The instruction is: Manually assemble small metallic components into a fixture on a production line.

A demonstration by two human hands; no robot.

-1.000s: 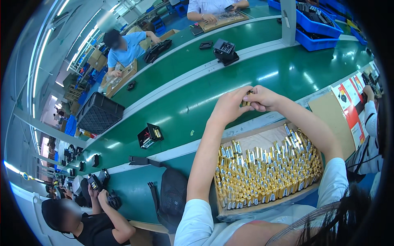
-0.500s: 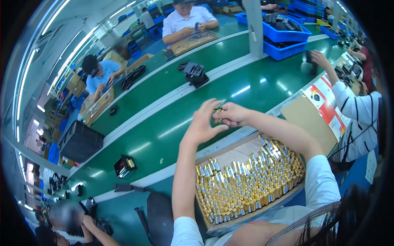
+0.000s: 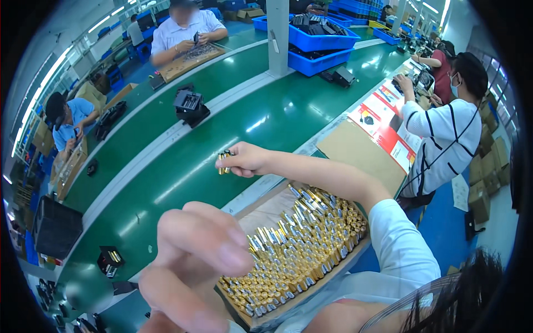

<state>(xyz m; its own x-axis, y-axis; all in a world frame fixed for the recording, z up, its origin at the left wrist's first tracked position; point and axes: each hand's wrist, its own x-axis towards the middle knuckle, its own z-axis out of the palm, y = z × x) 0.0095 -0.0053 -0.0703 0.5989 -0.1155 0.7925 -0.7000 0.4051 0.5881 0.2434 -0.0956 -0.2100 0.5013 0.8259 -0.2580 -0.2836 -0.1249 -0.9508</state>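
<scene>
left hand: very close to the camera (image 3: pixel 194 261) and large in view, over the near left end of the carton; upper fingers half bent, parted from the lower digit; the palm is hidden, so i cannot tell what lies in it
carton: an open cardboard box (image 3: pixel 266 213) in front of the person, its far part showing bare pale lining
boxed batteries: many gold cells (image 3: pixel 300 255) packed closely, mostly upright, some leaning toward the far side
right hand: stretched out past the carton (image 3: pixel 247 160), above the green belt, thumb and fingers pinching a few cells
held batteries: a small gold bunch (image 3: pixel 224 162) side by side at the right fingertips, clear of the carton
cardboard: a flat brown piece (image 3: pixel 355 158) to the right of the carton, beside red and white printed sheets (image 3: pixel 383 130)
black case: on the belt at the left (image 3: pixel 111 261), gold cells inside
striped sweater: a co-worker (image 3: pixel 444 133) at the right, by the printed sheets
black device: on the pale ledge across the belt (image 3: pixel 190 106)
blue bins: stacked beside the post (image 3: pixel 319 62), black parts in the upper one
white shirt: a co-worker across the line (image 3: pixel 189 33), both hands over a brown tray (image 3: pixel 169 72)
</scene>
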